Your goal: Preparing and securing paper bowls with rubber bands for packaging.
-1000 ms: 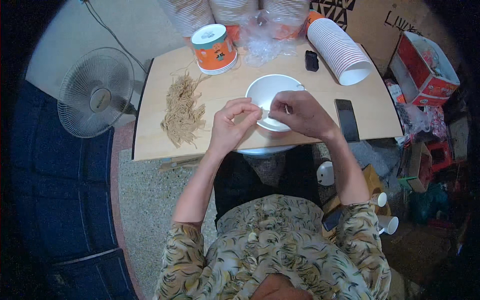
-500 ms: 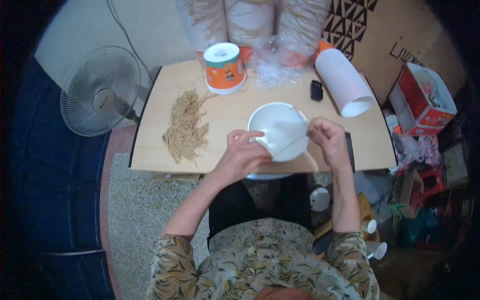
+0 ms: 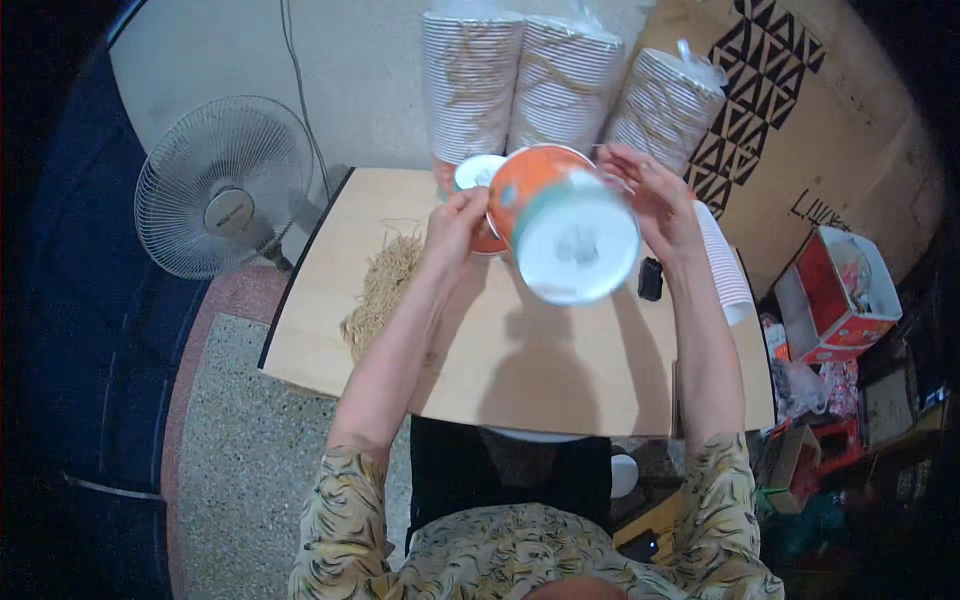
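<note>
An orange paper bucket (image 3: 540, 180) with a green band and white base is held up over the table, tipped so that its base faces me; motion blurs it. My left hand (image 3: 455, 230) is closed on its rim at the left. On the right, my right hand (image 3: 658, 200) has its fingers curled at the rim, partly behind the bucket. Whether a cord is in those fingers I cannot make out. Left of my left forearm lies a loose pile of tan cords (image 3: 385, 285). Another bucket (image 3: 478, 170) stands upside down behind my left hand, partly hidden.
Tall plastic-wrapped stacks of white-rimmed buckets (image 3: 570, 80) stand at the table's back. A stack of white buckets (image 3: 722, 260) lies right, beside a small black object (image 3: 650, 279). A fan (image 3: 225, 195) stands left. A red-and-white carton (image 3: 840, 290) sits off the table's right edge.
The bucket has been lifted away from me and turned, from its white inside showing to its base facing me. Both hands moved farther out with it. The view has tilted up.
</note>
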Demonstrator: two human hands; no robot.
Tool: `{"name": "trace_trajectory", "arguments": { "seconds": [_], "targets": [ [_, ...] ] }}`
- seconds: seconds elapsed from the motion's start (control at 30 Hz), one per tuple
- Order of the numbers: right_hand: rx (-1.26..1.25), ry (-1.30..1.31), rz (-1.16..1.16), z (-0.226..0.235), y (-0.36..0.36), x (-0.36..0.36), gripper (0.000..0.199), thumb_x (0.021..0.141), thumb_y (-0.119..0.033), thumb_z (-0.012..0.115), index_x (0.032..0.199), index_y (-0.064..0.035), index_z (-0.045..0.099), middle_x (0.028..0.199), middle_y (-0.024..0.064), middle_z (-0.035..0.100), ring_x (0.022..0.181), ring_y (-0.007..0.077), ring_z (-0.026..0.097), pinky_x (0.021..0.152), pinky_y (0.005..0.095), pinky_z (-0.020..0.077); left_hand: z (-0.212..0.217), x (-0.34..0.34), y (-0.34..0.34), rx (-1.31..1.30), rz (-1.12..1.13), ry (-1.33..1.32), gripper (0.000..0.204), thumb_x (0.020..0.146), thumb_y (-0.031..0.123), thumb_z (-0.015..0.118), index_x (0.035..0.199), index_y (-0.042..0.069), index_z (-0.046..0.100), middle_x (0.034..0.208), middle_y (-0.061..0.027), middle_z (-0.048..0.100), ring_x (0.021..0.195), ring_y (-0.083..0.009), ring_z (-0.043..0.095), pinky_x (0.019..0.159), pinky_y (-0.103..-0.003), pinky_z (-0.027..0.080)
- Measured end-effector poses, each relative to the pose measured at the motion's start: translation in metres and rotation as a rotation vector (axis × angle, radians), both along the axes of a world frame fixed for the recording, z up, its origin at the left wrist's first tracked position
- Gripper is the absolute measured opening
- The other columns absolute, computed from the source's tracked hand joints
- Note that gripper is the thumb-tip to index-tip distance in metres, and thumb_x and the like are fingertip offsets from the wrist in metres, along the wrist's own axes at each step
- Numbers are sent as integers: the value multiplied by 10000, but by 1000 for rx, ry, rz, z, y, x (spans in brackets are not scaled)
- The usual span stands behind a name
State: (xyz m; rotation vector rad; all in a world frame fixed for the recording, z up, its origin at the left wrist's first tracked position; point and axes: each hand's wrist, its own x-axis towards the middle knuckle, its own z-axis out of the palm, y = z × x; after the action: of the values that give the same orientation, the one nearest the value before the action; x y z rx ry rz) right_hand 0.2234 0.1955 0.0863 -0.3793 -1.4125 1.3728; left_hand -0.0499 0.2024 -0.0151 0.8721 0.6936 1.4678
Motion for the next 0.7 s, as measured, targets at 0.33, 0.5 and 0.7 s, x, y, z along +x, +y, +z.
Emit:
{"name": "trace_trajectory", "arguments": {
  "seconds": [0.33,0.5,0.7],
  "targets": [
    [-221,157,0,-44,153,-67,375,955,-307,648,1184,-10,649,1151,60,677,1065,160,618,999,320,458,-35,-50,131,-134,-55,-378,208,994,157,550,1133,15,612,1094,-128,663,1052,-207,645,864,-341,580],
    [-267,-80,-81,-77,176,-85,418,996,-341,591,1207,18,626,1136,81,679,976,166,650,879,319,523,-44,-37,129,-402,159,-123,180,949,162,605,1073,38,649,1004,-85,692,875,-173,654,791,-317,536],
    [-290,-332,-193,-90,168,-88,459,1030,-367,510,1238,31,604,1143,100,682,995,169,654,875,309,520,-75,-49,107,-355,29,-47,172,934,182,612,942,27,685,858,-29,679,768,-146,621,712,-289,494]
  ]
}}
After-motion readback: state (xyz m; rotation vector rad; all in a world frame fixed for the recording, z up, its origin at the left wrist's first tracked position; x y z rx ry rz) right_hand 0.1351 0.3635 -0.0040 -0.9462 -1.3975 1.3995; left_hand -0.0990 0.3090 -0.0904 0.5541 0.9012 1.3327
